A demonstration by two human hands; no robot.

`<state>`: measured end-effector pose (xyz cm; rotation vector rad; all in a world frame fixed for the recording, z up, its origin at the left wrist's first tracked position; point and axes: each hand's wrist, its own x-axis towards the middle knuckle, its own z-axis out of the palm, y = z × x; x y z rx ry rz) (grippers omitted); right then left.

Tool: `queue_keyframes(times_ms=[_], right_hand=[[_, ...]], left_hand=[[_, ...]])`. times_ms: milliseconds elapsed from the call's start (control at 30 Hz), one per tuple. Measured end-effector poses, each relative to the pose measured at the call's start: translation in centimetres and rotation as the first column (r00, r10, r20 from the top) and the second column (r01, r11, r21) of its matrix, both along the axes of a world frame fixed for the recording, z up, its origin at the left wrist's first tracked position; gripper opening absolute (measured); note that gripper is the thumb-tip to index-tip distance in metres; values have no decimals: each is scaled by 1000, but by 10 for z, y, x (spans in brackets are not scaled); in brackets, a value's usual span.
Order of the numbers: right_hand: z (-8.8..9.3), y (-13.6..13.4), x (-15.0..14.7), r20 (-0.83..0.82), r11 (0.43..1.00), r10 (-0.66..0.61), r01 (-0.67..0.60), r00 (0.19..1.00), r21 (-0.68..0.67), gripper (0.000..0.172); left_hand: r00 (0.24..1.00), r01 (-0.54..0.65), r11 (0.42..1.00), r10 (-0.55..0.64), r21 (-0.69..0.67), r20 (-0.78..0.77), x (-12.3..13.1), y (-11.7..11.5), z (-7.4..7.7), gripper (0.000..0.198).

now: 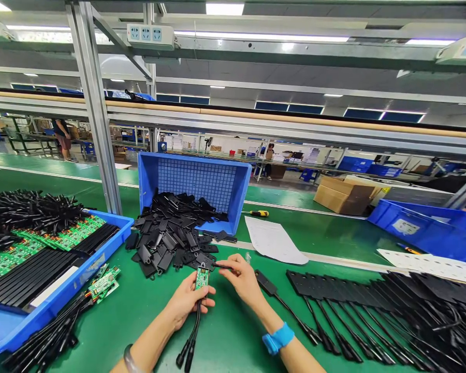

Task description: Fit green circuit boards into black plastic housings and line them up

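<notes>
My left hand is closed around a small green circuit board, held upright over the green bench. Two black cables with connector ends hang from the board's lower end. Beside the board's top, my right hand has its thumb and fingers pinched together. A thin dark piece sticks out from that pinch toward the board; its kind I cannot make out. Just beyond both hands lies a heap of flat black plastic covers, spilling from a tipped blue crate.
A blue tray on the left holds many cabled circuit boards; more boards lie beside it. Black cased units with cables line the right. Behind are a paper sheet, a screwdriver, a cardboard box and a metal post.
</notes>
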<state>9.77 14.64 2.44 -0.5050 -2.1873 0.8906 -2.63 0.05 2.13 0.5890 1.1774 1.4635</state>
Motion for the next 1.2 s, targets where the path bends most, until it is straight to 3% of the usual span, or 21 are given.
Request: queue_keyframes(times_ms=[100, 200, 300, 433, 567, 700, 800, 1200], right_hand=[[-6, -19, 5, -119, 996, 71, -64, 990, 59, 24], [-8, -33, 7, -156, 987, 151, -141, 976, 71, 26], [-7, -40, 9, -215, 973, 173, -200, 961, -114, 22], [-10, -38, 7, -181, 886, 86, -158, 980, -436, 33], [-12, -34, 7, -135, 849, 54, -116, 989, -516, 38], [-4, -33, 10, -200, 841, -52, -64, 978, -537, 37], [0, -33, 12, -217, 814, -52, -84, 975, -574, 39], [-2, -36, 9, -213, 768, 10, -145, 977, -624, 36]], left_hand=[[994, 5, 1000, -5, 7, 112, 0, 1, 0, 53], [997, -27, 998, 24, 50, 75, 0, 4, -4, 58], [994, -94, 992, 98, 84, -43, 0, 5, -8, 64], [961, -137, 985, 157, 102, -227, 2, 5, -6, 63], [948, -18, 994, 52, 111, -315, 7, 3, -3, 63], [967, 125, 985, -94, 121, -239, 10, 2, -3, 69], [968, 177, 977, -151, 119, -199, 10, 2, -5, 69], [966, 192, 979, -176, 70, -189, 12, 1, -1, 61]])
